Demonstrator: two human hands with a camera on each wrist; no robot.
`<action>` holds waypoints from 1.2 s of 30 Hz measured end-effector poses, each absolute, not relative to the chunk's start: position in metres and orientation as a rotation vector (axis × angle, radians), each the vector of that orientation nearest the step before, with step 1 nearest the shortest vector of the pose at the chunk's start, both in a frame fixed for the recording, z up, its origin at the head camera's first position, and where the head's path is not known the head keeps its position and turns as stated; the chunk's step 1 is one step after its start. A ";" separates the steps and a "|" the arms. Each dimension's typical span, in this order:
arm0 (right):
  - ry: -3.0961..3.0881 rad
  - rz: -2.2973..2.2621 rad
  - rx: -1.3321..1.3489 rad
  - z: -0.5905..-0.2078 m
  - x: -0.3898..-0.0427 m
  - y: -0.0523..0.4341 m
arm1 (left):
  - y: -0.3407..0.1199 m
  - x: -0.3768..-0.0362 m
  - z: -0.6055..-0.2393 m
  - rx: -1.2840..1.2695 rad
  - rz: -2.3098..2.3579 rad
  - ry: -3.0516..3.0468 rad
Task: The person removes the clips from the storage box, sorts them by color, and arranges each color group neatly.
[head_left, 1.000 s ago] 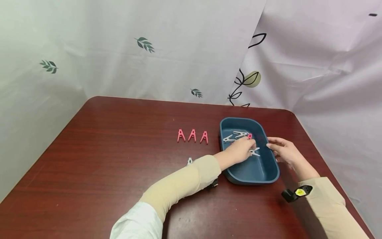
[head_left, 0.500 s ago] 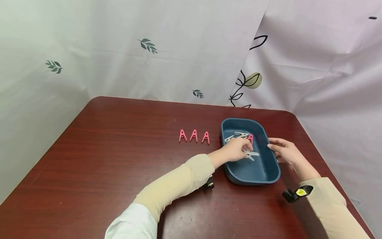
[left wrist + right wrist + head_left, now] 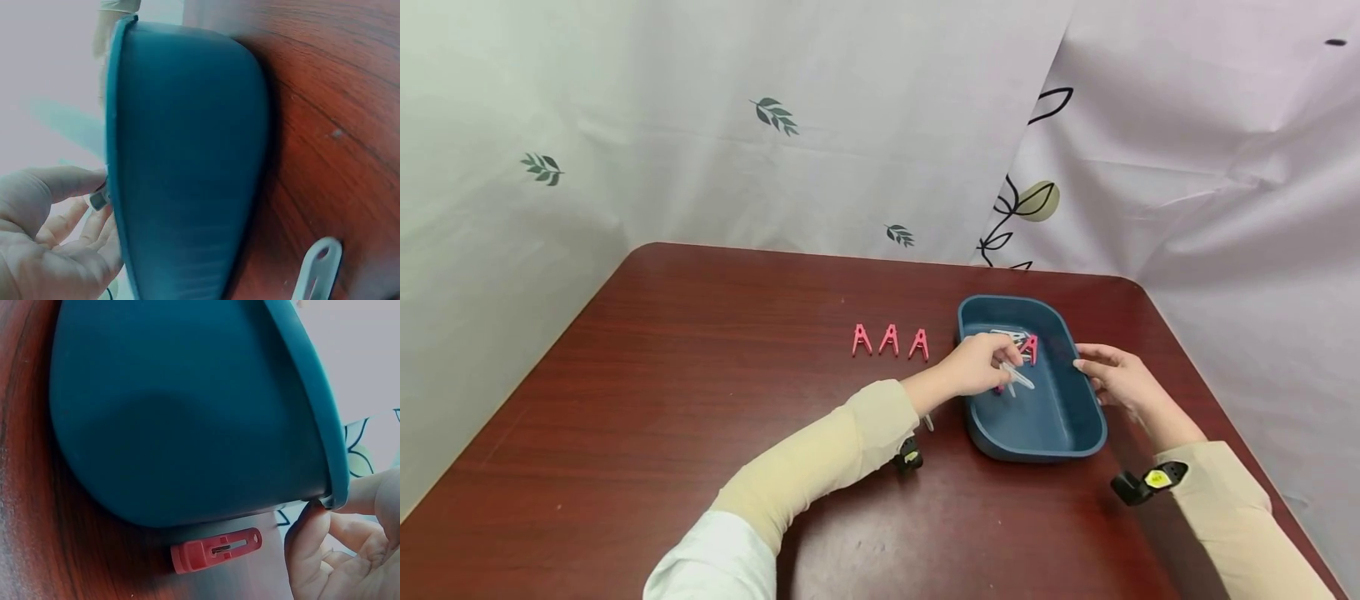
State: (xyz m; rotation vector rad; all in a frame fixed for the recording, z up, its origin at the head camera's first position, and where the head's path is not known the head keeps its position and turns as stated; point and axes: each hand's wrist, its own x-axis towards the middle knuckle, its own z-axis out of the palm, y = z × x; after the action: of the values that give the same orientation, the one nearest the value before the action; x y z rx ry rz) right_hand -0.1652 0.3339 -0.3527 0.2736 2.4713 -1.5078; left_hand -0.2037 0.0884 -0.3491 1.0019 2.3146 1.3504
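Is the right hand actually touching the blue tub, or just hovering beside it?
Touching: the right wrist view shows the right hand pinching the rim of the blue tub between thumb and finger.

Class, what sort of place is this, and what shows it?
Probably an indoor tabletop recording setup: a dark reddish-brown wood-grain table, pale leaf-patterned sheeting hung behind it, and small black wrist-worn devices on the person.
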 end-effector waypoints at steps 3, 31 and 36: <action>2.465 -1.513 0.273 -0.353 -0.165 0.334 | 0.084 -0.204 -0.345 1.011 1.347 2.322; 2.484 -1.541 0.273 -0.357 -0.162 0.335 | 0.001 -0.207 -0.335 0.666 1.583 2.085; 2.499 -1.535 0.273 -0.357 -0.163 0.335 | -0.016 -0.208 -0.335 0.610 1.612 2.093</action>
State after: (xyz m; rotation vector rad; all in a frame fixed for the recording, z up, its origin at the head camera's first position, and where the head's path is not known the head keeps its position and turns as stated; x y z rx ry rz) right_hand -0.1626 0.3352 -0.3570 0.2725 2.4990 -1.5350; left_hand -0.2080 -0.0163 -0.3352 0.6104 2.0929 1.6123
